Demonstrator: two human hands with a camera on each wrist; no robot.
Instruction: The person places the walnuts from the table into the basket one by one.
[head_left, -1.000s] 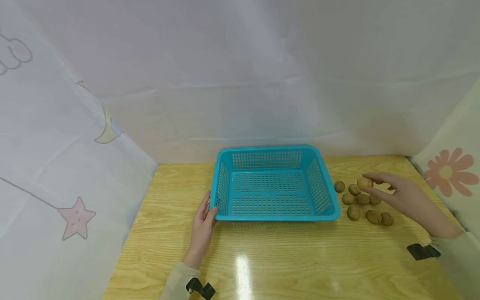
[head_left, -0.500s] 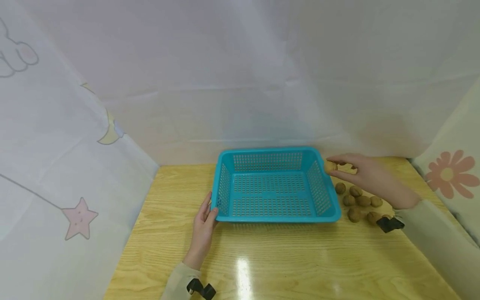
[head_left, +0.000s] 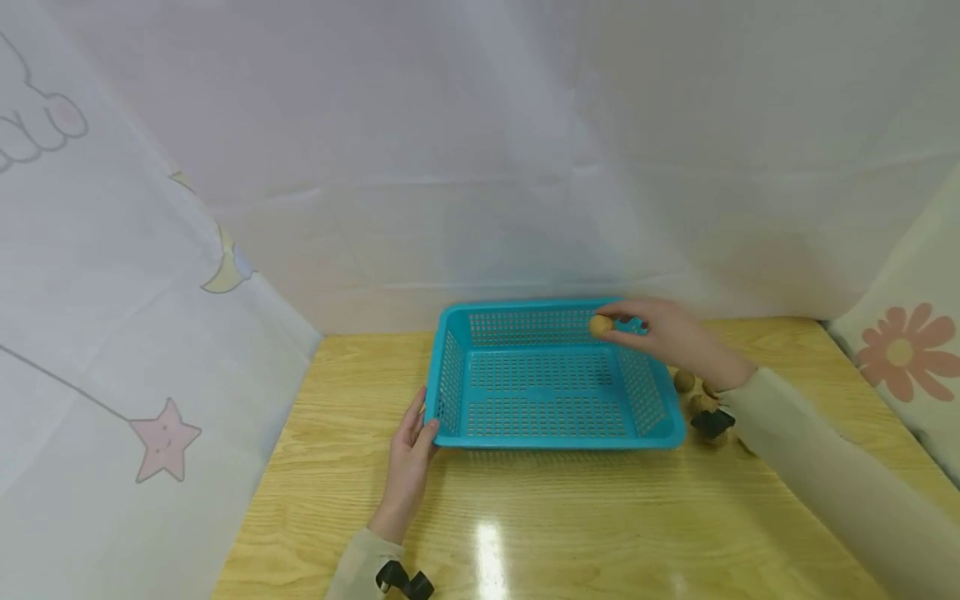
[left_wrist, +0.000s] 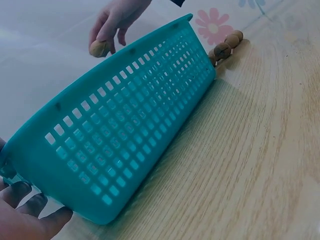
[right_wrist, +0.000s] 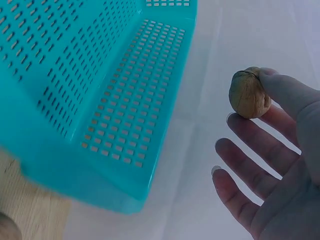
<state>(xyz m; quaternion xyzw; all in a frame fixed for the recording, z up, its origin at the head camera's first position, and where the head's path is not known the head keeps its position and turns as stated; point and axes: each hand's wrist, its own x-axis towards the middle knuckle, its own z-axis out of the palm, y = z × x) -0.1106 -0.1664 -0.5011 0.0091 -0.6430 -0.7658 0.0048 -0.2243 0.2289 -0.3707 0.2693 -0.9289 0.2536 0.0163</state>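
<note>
Lower edge of head frame, ctr-left: beige L sleeve (head_left: 363, 565) w/ a blk wrist gadget (head_left: 405, 580). Wood table (head_left: 570, 525) fills the bottom, bright glare streak (head_left: 490, 558) approx. mid. L hand (head_left: 407, 471), lower ctr-left, grips near L corner of the blue basket (head_left: 555, 443), thumb on the rim, other fingers agst the outer side. Basket sits on the table at lower ctr, mesh sides + btm. R sleeve (head_left: 817, 471) runs in from lower right w/ another gadget, dk (head_left: 712, 424). Loose walnuts (head_left: 684, 382) on table just right of basket, partly hidden by that arm, so can't count 'em. R hand (head_left: 667, 335), right of ctr, pinches one walnut (head_left: 601, 326) btwn thumb & fingertips; nut's in the air, showing agst basket's far wall near its upper R corner. R wrist view: remaining fingers slightly bent, spread below nut. Behind: pale cloth (head_left: 450, 108) w/ pink star (head_left: 166, 442) lower left, yellow moon (head_left: 225, 271) left, red flower (head_left: 900, 352) far right.
</note>
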